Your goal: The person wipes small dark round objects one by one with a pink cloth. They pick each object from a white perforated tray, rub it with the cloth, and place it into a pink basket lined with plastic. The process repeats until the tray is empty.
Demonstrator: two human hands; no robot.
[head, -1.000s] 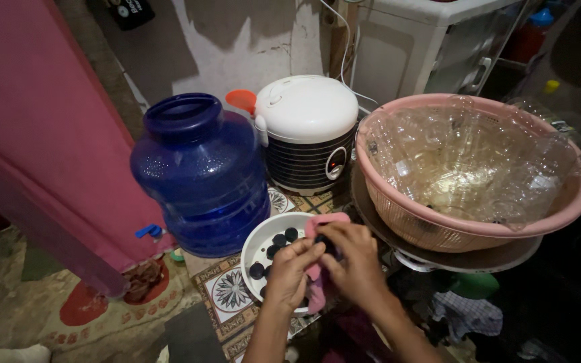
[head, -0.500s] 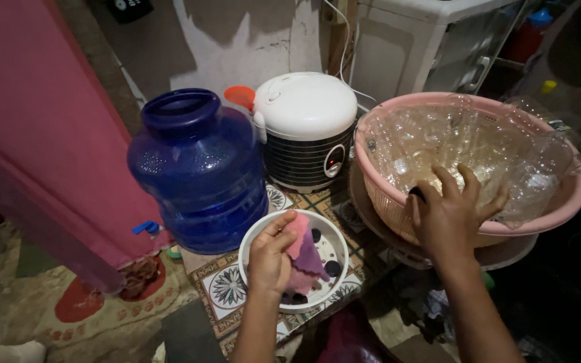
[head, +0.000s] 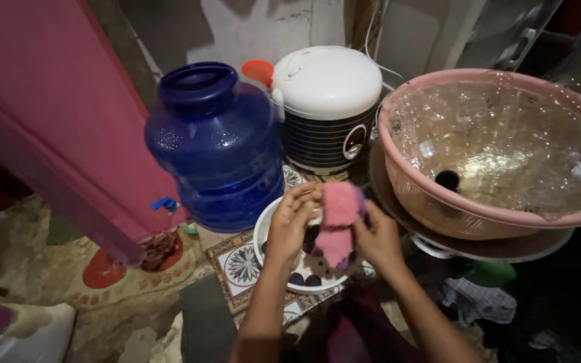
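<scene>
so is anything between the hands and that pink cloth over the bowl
Nothing visible. Both hands already touch the pink cloth: the left hand on its left edge, the right hand on its right, above the white bowl.

A pink cloth (head: 339, 222) and a white bowl (head: 267, 235)

The soft cloth hung down over the round bowl, which had dark spots inside and sat on a patterned mat.

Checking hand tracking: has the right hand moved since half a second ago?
Yes. The right hand has come back left from the pink basket to the pink cloth over the white bowl.
</scene>
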